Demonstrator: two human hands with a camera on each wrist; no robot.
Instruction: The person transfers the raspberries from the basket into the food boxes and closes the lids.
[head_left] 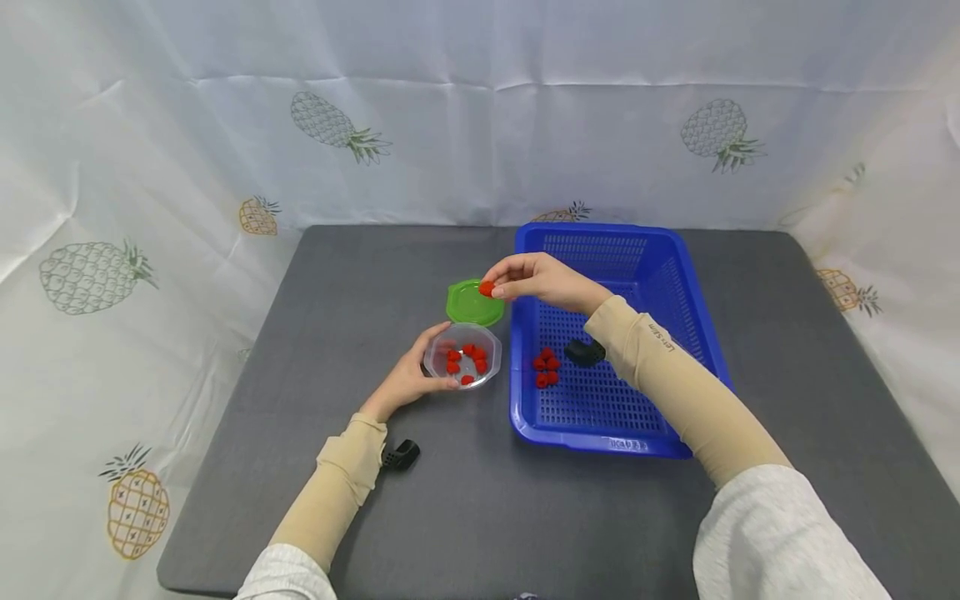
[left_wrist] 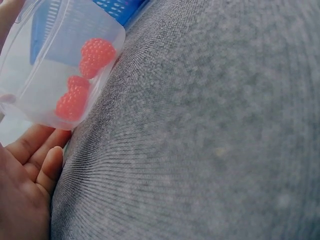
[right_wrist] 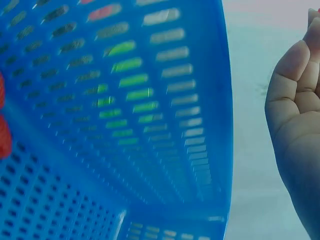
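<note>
My left hand holds a clear plastic container, its thumb at the near side and fingers at the far side. Several raspberries lie loose inside; the left wrist view shows some of the raspberries through the clear wall. Between thumb and fingertips, my right hand pinches one raspberry, above the green lid and the left rim of the blue basket. More raspberries sit together on the basket floor at its left side.
The green lid lies flat just behind the container, beside the basket wall. A grey table carries everything. Black wrist devices show under the left sleeve and right sleeve. A pineapple-print curtain hangs behind the table.
</note>
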